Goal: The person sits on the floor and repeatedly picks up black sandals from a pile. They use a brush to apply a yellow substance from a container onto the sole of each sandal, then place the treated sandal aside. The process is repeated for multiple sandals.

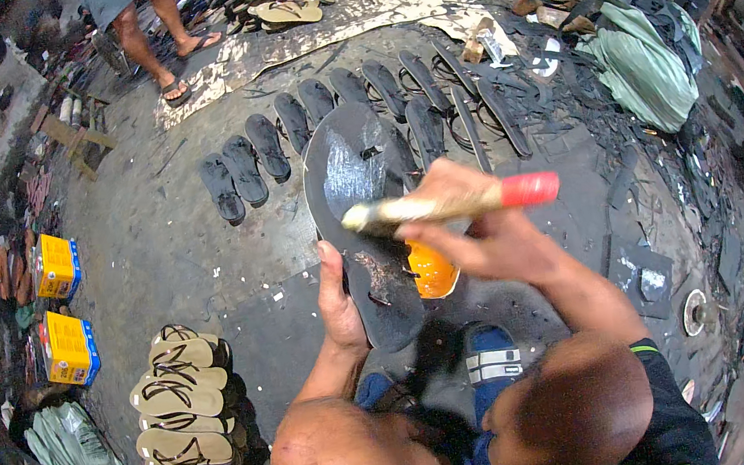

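My left hand [339, 306] grips a dark sandal sole [331, 176] by its edge, thumb along the near left side. The sole is tilted up toward me, and its broad upper part has a wet, whitish sheen. My right hand [485, 240] is closed round a brush [528, 190] with a red-ended handle. The brush tip lies over the middle of the sole; whether it touches cannot be told. Behind the sole's right edge shows part of an orange container [435, 271], its rest hidden by the sole and my right hand.
Rows of dark sandals [265, 148] lie beyond the sole. At lower left is a stack of tan sandals [176, 393], with yellow tins [69, 346] further left. Green sacks [649, 70] and black scraps lie at right. A person [145, 36] stands at the far left.
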`<action>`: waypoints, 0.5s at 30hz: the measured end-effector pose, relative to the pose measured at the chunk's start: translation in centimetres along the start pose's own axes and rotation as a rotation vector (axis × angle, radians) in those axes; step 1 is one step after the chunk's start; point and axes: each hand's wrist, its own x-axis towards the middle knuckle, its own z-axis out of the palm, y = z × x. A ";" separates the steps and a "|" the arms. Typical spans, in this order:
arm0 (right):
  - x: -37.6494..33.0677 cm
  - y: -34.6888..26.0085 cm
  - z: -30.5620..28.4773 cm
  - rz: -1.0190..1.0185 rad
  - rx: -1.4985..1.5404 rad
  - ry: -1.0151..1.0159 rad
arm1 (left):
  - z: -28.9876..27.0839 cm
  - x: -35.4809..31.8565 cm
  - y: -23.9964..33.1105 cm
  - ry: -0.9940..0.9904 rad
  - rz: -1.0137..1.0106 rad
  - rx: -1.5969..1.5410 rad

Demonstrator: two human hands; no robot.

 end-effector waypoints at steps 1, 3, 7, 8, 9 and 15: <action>0.0 -0.2 -1.4 0.150 -0.011 0.063 | -0.4 -0.1 0.2 -0.034 0.015 0.042; 1.7 1.4 -2.1 0.005 -0.154 0.464 | -1.4 -0.2 -0.3 -0.092 0.019 0.091; 2.2 0.9 -0.9 0.003 -0.299 0.005 | -2.5 -0.1 1.2 -0.069 -0.008 0.106; 0.8 1.1 -0.3 0.178 -0.093 -0.056 | -3.0 0.3 1.4 -0.073 0.027 0.144; -0.5 1.0 0.3 0.142 0.002 -0.055 | -2.7 0.5 1.0 -0.075 -0.013 0.117; -2.0 2.0 2.8 0.065 -0.148 0.035 | -2.1 1.0 -0.2 0.079 -0.159 0.019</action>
